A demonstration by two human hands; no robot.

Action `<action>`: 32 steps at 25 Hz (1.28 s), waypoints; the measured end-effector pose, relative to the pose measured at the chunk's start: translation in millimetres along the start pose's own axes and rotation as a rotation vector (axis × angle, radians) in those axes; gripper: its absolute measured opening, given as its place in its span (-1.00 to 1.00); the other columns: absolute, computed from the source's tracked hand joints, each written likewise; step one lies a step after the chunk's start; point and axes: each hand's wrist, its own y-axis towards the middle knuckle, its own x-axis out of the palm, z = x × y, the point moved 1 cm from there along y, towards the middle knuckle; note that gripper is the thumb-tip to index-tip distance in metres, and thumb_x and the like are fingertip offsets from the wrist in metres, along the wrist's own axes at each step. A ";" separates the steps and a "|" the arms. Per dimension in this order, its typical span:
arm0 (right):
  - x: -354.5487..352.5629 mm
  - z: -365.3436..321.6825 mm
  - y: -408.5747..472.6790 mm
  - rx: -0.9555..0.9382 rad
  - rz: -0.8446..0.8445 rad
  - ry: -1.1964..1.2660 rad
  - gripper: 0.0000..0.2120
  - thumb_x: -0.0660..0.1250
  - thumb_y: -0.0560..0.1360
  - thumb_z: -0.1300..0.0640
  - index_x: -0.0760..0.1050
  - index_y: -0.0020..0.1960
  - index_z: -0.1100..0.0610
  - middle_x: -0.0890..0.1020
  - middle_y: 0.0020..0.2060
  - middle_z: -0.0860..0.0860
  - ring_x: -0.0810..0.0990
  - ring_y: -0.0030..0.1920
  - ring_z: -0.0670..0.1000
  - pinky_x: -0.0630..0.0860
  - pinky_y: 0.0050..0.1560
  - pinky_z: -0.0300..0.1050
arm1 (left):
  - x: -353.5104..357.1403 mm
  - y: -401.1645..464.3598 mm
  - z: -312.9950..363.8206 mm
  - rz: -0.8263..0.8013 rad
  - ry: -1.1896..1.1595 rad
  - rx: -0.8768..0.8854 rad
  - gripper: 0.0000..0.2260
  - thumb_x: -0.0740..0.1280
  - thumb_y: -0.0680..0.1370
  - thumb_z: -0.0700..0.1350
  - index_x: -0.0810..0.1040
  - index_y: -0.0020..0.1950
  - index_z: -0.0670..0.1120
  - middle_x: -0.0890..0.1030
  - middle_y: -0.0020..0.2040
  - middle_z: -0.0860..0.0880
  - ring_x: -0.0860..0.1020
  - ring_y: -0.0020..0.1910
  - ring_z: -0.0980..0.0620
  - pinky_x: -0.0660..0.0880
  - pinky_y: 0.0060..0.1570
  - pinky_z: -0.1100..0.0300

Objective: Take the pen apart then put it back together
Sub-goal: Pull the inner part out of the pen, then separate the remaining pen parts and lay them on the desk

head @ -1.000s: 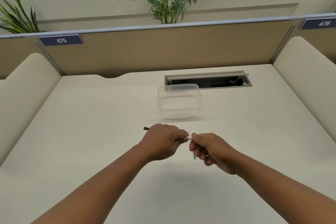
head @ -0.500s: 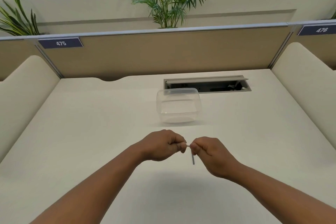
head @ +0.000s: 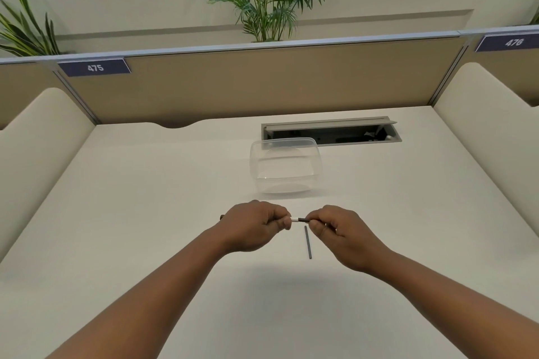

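I hold a pen horizontally above the white desk, both fists closed around it. My left hand (head: 256, 224) wraps the pen body (head: 295, 219), whose white end shows between the hands; a dark tip pokes out at the fist's left side. My right hand (head: 338, 230) pinches a dark pen piece (head: 305, 220) that meets the white end. A thin grey rod (head: 307, 242), a loose pen part, lies on the desk just below the gap between my hands, pointing towards me.
An empty clear plastic container (head: 284, 166) stands on the desk (head: 116, 213) just beyond my hands. Behind it is an open cable hatch (head: 329, 132). Cream side panels and a tan partition wall in the desk.
My hands have drawn slightly apart, exposing the white end and a dark piece between them. The grey rod now shows fully on the desk.
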 end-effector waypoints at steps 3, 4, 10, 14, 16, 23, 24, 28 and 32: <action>-1.6 2.2 3.8 0.007 0.003 -0.034 -0.82 0.27 0.61 0.12 0.64 0.09 -0.04 0.50 -0.18 -0.14 0.49 -0.13 -0.10 0.37 -0.14 -0.34 | 2.2 -0.4 0.3 0.039 0.083 0.008 -0.74 0.12 0.66 0.20 0.52 -0.05 0.13 0.51 -0.33 0.08 0.43 -0.31 0.10 0.39 -0.29 0.15; -2.3 3.6 5.5 0.018 -0.005 -0.050 -0.82 0.29 0.60 0.12 0.65 0.09 -0.04 0.48 -0.16 -0.14 0.49 -0.14 -0.11 0.35 -0.15 -0.35 | 2.8 -0.6 0.4 0.052 0.111 0.012 -0.73 0.11 0.67 0.19 0.52 -0.04 0.10 0.52 -0.31 0.06 0.43 -0.31 0.09 0.34 -0.34 0.17; -4.3 7.4 10.8 0.071 -0.027 -0.083 -0.80 0.33 0.58 0.16 0.66 0.13 -0.03 0.50 -0.12 -0.14 0.53 -0.10 -0.08 0.42 -0.09 -0.28 | 5.9 1.4 -0.6 0.050 0.082 -0.014 -0.72 0.11 0.67 0.18 0.53 -0.01 0.08 0.52 -0.29 0.06 0.43 -0.29 0.10 0.30 -0.35 0.18; -3.5 11.6 8.7 0.134 0.000 -0.069 -0.82 0.35 0.57 0.15 0.63 0.12 -0.03 0.56 -0.15 -0.16 0.55 -0.14 -0.06 0.47 -0.08 -0.21 | 13.6 3.2 -3.2 0.039 0.043 -0.022 -0.69 0.09 0.67 0.21 0.54 0.03 0.09 0.60 -0.19 0.03 0.53 -0.17 0.02 0.44 -0.22 0.11; 0.0 21.3 10.8 0.209 0.025 -0.056 -0.85 0.35 0.56 0.14 0.61 0.09 -0.04 0.58 -0.21 -0.16 0.51 -0.23 -0.12 0.43 -0.18 -0.29 | 19.9 4.8 -7.5 0.040 -0.045 -0.016 -0.69 0.09 0.67 0.21 0.53 0.01 0.08 0.59 -0.20 0.03 0.51 -0.19 0.02 0.51 -0.14 0.02; 31.0 77.7 12.4 0.511 0.081 -0.079 -0.94 0.33 0.48 0.13 0.57 -0.14 0.06 0.63 -0.28 -0.05 0.57 -0.24 0.01 0.53 -0.19 -0.06 | 41.0 10.7 -17.2 0.045 -0.382 -0.028 -0.78 0.15 0.70 -0.01 0.58 0.20 0.06 0.56 -0.04 -0.05 0.43 -0.17 0.07 0.41 -0.08 0.17; 35.6 84.2 12.7 0.542 0.083 -0.088 -0.93 0.32 0.48 0.13 0.56 -0.17 0.07 0.62 -0.28 -0.05 0.57 -0.25 0.01 0.52 -0.21 -0.07 | 43.6 10.7 -17.5 0.051 -0.389 -0.032 -0.77 0.16 0.70 -0.02 0.58 0.24 0.09 0.55 0.00 0.00 0.46 -0.10 0.08 0.40 -0.04 0.22; 48.8 104.9 16.6 0.630 0.089 -0.104 -0.92 0.30 0.44 0.17 0.55 -0.20 0.13 0.63 -0.27 0.01 0.58 -0.23 0.07 0.51 -0.24 -0.08 | 53.5 14.9 -19.1 0.096 -0.431 -0.071 -0.79 0.22 0.68 -0.05 0.60 0.24 0.12 0.51 0.08 0.04 0.51 0.03 0.02 0.47 0.11 0.15; 58.0 115.9 20.9 0.672 0.086 -0.120 -0.94 0.31 0.44 0.18 0.55 -0.17 0.13 0.63 -0.24 0.01 0.59 -0.20 0.07 0.51 -0.24 -0.10 | 60.0 14.9 -19.2 0.136 -0.610 -0.143 -0.82 0.26 0.66 -0.05 0.61 0.18 0.15 0.51 0.06 0.11 0.53 -0.01 0.03 0.56 0.02 0.10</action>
